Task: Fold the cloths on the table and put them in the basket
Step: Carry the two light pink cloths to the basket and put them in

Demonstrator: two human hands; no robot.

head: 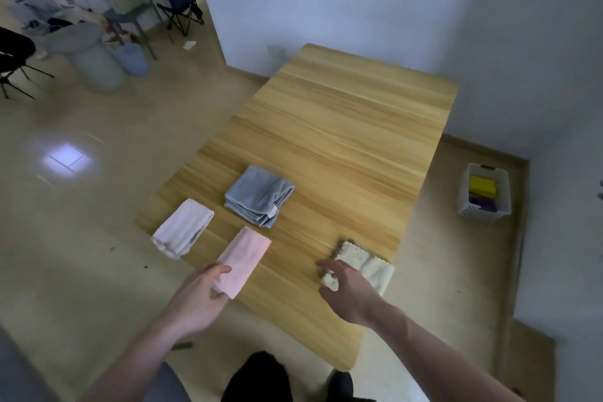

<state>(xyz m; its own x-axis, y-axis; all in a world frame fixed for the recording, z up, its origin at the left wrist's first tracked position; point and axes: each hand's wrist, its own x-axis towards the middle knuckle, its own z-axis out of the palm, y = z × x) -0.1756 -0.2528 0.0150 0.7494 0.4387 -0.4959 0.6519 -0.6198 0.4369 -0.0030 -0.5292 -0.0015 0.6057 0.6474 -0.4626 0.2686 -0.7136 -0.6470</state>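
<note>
From the head view we judge folding done: four folded cloths lie on the worktop [342, 127]: white [182, 227], blue [259, 194], pink [243, 259], cream [362, 266]. Our left hand [199, 294] pinches the pink; our right hand [346, 287] hovers spread above the cream. The floor basket [484, 193] holds yellow and purple cloths.

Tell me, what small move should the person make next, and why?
Probably lift the folded pink cloth off the wooden table: the left hand already holds its near end. It looks fully folded, and the white plastic basket waits on the floor to the right.
</note>
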